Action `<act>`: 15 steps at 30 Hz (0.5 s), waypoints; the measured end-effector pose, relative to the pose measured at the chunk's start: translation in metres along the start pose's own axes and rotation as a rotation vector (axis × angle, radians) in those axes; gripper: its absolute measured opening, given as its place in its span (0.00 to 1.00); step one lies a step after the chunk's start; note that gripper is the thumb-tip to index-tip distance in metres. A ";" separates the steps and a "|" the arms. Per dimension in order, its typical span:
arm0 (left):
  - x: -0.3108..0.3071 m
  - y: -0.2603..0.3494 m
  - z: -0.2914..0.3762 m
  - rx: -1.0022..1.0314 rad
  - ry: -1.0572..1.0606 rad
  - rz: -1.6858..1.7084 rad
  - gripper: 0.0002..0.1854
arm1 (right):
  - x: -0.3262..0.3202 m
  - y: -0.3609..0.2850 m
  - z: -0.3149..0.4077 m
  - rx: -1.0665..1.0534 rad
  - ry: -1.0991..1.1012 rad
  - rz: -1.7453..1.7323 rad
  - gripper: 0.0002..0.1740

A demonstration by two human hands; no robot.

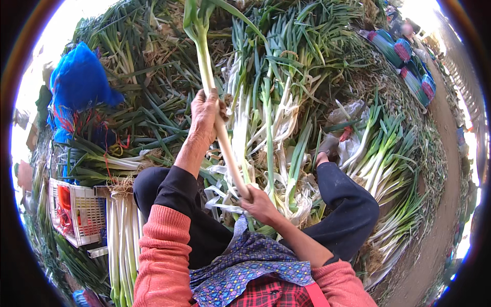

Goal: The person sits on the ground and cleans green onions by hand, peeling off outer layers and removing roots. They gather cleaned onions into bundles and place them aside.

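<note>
A long, thick Welsh onion slants across my lap, its green leaves pointing away from me. My left hand is wrapped around its pale stalk at mid-length. Down at the white root end, my right hand grips the stalk; the very tip is partly covered by my fingers. Beneath and beyond the stalk lies a loose heap of onions with white shanks and green tops. Peeled, papery outer skins are piled between my legs.
On the left stand a white plastic basket holding red items and a blue bag. Trimmed white onions lie beside my left knee. More onions spread at right, near a dirt path. Bundles in wrapping lie farther off.
</note>
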State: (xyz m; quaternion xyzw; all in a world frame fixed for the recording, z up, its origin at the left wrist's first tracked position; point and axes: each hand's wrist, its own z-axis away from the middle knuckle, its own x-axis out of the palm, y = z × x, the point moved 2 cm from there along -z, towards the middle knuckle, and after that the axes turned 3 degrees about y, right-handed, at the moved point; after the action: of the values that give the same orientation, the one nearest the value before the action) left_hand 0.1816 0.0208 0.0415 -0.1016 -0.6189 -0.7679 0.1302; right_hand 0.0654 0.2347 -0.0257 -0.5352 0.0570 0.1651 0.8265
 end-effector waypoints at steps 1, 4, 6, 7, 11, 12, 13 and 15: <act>-0.004 0.004 -0.005 -0.085 -0.042 0.069 0.13 | 0.002 0.003 0.009 -0.085 0.042 -0.019 0.15; -0.007 0.001 -0.001 -0.026 -0.034 0.282 0.12 | 0.001 -0.003 -0.001 -0.217 0.069 0.162 0.13; -0.005 -0.016 0.009 -0.067 0.087 0.129 0.09 | -0.007 -0.018 -0.030 -0.259 0.100 0.123 0.15; -0.001 -0.029 0.013 -0.133 0.055 0.095 0.08 | -0.011 -0.029 -0.046 -0.357 0.146 0.069 0.15; -0.024 -0.075 0.012 -0.360 0.145 0.122 0.09 | -0.001 -0.032 -0.045 -0.260 0.176 0.220 0.16; -0.037 -0.083 0.003 -0.400 0.208 0.139 0.10 | 0.002 -0.022 -0.030 -0.215 0.177 0.237 0.17; -0.052 -0.090 -0.005 -0.540 0.275 0.129 0.10 | 0.009 -0.005 -0.001 -0.051 0.060 0.191 0.15; -0.082 -0.090 -0.023 -0.410 0.423 0.243 0.09 | 0.019 0.018 0.068 -0.287 0.052 0.502 0.11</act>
State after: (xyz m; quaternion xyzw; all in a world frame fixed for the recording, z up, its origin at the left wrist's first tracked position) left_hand 0.2300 0.0223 -0.0725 -0.0373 -0.3938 -0.8595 0.3236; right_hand 0.0717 0.3068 -0.0174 -0.6199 0.1850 0.3568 0.6739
